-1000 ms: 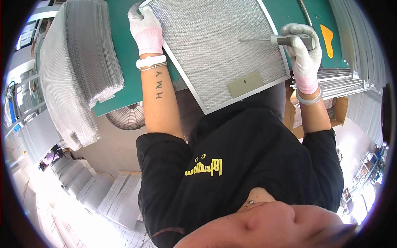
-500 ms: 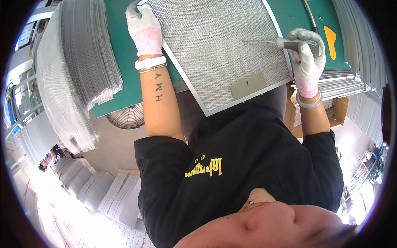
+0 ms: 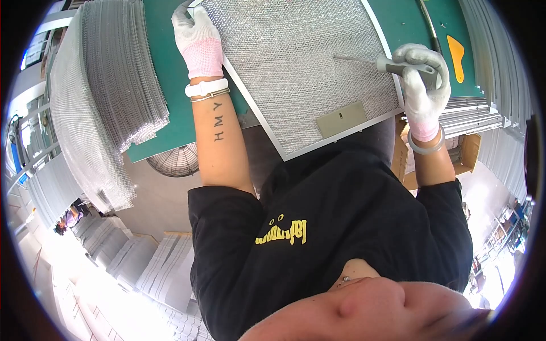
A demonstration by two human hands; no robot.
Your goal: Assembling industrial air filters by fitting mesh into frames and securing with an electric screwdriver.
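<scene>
Right hand [image 3: 422,74] closes on grey-handled tool [image 3: 384,64] above framed mesh panel [image 3: 296,62]

And here we are over the green table [image 3: 181,125], hands well apart! The right hand, in a white glove with a pink cuff, wraps its fingers round the tool's handle, out by the panel's right edge. The slim metal shaft points left across the silver mesh; whether its tip touches the wires, I cannot tell.

Over to the left hand [image 3: 196,34], gloved to match, up at the panel's upper left edge, thumb by the pale frame and fingers bent beside it. Clamped on or merely resting? The top of the view cuts in, so I can't call that one.

The panel itself lies slanted in front of the person, its near corner reaching past the table toward the black shirt [image 3: 341,210]. Near its lower right corner, look, an olive plate [image 3: 341,120] with a small dark slot!

Out on the left, a tall stack of mesh sheets [image 3: 116,68]; on the right, a flat yellow piece [image 3: 456,59] beside a thin rod [image 3: 427,23] with a dark end.
</scene>
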